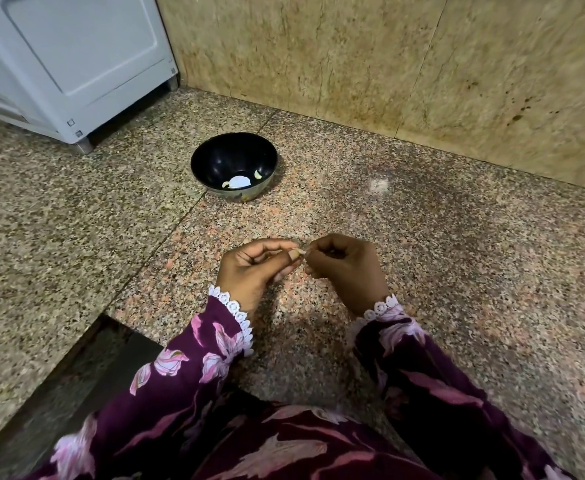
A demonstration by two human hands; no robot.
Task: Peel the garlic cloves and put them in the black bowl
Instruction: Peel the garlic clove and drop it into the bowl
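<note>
While left hand [253,268] pinches small pale garlic clove [295,253], right hand [344,268] pinches its papery skin: peeling step underway. Round black bowl [202,174] sits far centre on speckled granite counter [422,237], few peeled cloves inside. Next: strip skin, then reach forward to bowl.

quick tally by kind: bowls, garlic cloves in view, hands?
black bowl: 1
garlic cloves: 3, two in the bowl, one pinched between left hand and right hand at
hands: 2
Total: 6
</note>
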